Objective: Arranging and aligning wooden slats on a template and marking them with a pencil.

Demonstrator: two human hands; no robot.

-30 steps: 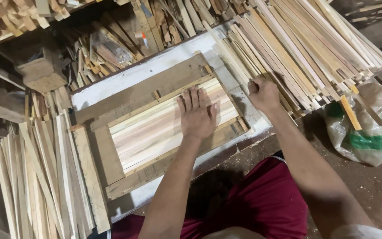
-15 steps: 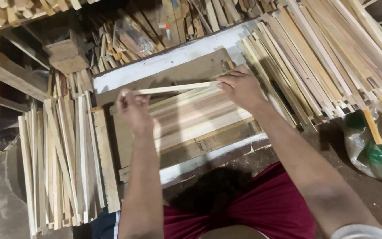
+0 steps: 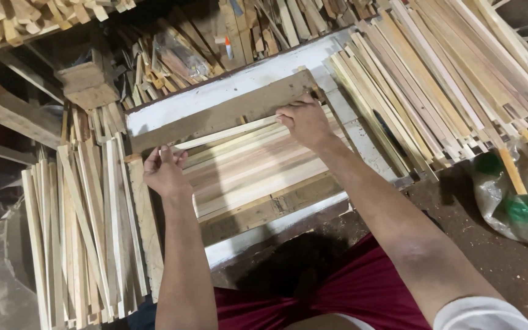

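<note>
Both hands pinch one thin slat, left hand and right hand fingers closed on its ends, at the frame's top edge; best lowered level, tight against neighbouring slats

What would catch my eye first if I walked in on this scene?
Two bare hands at the centre hold a thin pale wooden slat by its ends, left hand and right hand, over a row of slats lying inside a wooden frame. Big stacks of wood strips flank it, one at left and one at upper right.
</note>
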